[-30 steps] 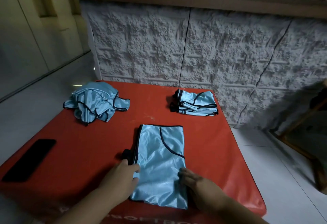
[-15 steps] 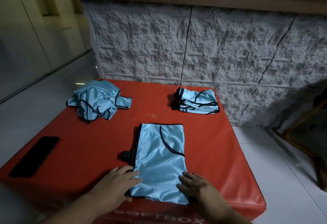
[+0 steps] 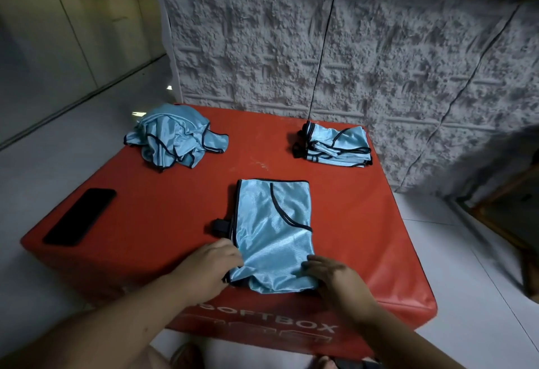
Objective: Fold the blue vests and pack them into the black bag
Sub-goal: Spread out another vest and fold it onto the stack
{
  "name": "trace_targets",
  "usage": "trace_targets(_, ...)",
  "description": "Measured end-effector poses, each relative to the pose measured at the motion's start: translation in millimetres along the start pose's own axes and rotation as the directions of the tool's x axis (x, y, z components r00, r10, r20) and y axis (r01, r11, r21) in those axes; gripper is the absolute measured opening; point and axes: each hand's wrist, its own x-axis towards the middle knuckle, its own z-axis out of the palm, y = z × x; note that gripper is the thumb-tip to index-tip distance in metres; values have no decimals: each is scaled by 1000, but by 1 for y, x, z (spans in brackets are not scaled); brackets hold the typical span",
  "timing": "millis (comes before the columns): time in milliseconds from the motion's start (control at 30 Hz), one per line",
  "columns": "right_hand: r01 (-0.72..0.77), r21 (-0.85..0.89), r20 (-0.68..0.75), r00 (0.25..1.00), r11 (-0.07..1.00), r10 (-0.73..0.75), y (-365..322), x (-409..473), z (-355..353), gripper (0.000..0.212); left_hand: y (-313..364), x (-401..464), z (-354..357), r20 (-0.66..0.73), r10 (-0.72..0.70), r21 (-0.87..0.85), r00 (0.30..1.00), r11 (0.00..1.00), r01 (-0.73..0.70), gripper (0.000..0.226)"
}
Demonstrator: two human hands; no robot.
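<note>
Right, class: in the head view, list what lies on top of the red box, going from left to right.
black phone → crumpled pile of blue vests → half-folded blue vest under both hands → folded stack of blue vests, all on the red box.

the red box (image 3: 364, 255) bears white lettering on its near side, apparently "softbox".
</note>
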Motion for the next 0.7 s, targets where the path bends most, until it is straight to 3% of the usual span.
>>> trace_targets(133, 15, -16, 9, 1000, 1000, -14, 2, 0, 0, 45, 2, 2, -6, -52, -60, -54, 997, 997, 58, 35)
trace_targets(267, -72, 30, -5, 997, 997, 72, 0, 2, -7, 34, 11, 3, -18, -72, -119, -112, 990, 987, 111, 24)
trace_targets(400, -93, 73, -1, 996, 993, 94, -3, 4, -22, 33, 11, 2, -29, -8, -117, -124, 993, 986, 115, 16)
trace_targets(567, -51, 46, 262, 964, 998, 37, -4, 11, -47, 24, 13, 4, -40, 196, -147, -45, 970, 986, 159, 17)
trace_targets(633, -81, 80, 305, 951, 993, 53, -1, 15, -52, 25, 18, 8, -49, 181, -126, -54, 975, 989, 138, 19)
trace_targets(700, -171, 182, 259, 958, 968, 120, 1, 23, -58, 21, 19, 16, -59, 133, -152, -178, 979, 968, 175, 15)
